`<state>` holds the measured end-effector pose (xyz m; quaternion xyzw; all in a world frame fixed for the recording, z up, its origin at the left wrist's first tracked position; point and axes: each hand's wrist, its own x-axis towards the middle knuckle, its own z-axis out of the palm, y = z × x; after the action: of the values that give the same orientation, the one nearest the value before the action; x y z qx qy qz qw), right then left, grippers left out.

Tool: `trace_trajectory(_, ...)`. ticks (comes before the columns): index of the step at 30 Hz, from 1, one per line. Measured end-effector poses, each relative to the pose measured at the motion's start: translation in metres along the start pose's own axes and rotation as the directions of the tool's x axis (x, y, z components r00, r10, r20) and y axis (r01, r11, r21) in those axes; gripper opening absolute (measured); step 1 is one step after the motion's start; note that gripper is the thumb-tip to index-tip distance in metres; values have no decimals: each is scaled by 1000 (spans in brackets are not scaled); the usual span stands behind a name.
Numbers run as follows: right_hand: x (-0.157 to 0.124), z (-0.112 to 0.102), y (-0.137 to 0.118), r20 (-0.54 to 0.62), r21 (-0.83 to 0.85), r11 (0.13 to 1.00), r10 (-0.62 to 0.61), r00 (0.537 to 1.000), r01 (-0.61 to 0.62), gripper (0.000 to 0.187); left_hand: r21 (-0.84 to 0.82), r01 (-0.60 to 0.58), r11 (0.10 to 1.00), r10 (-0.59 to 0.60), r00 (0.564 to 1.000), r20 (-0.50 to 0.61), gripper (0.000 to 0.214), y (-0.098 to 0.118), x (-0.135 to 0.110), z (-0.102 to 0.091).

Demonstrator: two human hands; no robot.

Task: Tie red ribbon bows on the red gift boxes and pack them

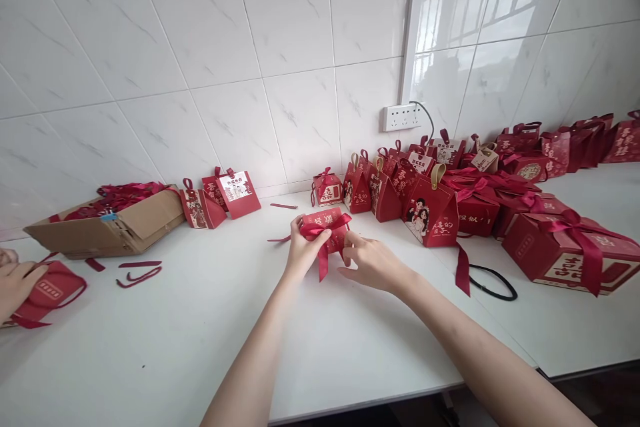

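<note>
A small red gift box with gold lettering sits on the white table in front of me. A dark red ribbon is tied over it in a bow, with tails hanging down the near side. My left hand grips the box's left side, its thumb pressed on the ribbon by the knot. At the right side, my right hand has bent fingers on a ribbon tail; one lower digit points out apart from the others. The exact pinch is partly hidden.
A cardboard box of red ribbons stands left, near loose ribbon scraps. Another person's hand holds a red box at far left. Many red gift boxes crowd the right, beside a black loop. A power strip is on the wall.
</note>
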<state>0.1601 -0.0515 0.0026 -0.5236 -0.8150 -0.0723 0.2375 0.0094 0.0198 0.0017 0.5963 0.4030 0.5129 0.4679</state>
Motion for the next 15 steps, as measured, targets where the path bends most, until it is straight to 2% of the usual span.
trace_trajectory(2,1,-5,-1,58,99,984,146,988,-151,37,1,10,1000,-10,1000,0,62,1,-1,0)
trace_trajectory(3,1,-8,-2,97,148,957,236,967,-248,45,4,16,1000,-16,1000,-4,62,1,-1,0)
trace_trajectory(5,2,-11,-1,230,294,844,393,890,-448,54,10,18,1000,-18,1000,-13,61,1,-1,0)
trace_trajectory(6,3,-12,-1,326,390,744,439,837,-542,54,11,14,1000,-14,1000,-12,61,1,-1,0)
trace_trajectory(8,4,-12,1,514,551,496,432,741,-671,52,6,5,1000,-5,1000,-10,61,0,-1,0)
trace_trajectory(10,5,-11,2,619,630,287,375,690,-721,51,-8,-4,1000,4,1000,-7,62,-2,1,-1)
trace_trajectory(12,5,-10,3,651,665,178,340,679,-726,48,-5,-13,1000,13,1000,-17,62,-4,2,-1)
trace_trajectory(15,6,-8,3,658,698,78,320,681,-712,40,17,-22,1000,23,999,-33,62,-7,4,-2)
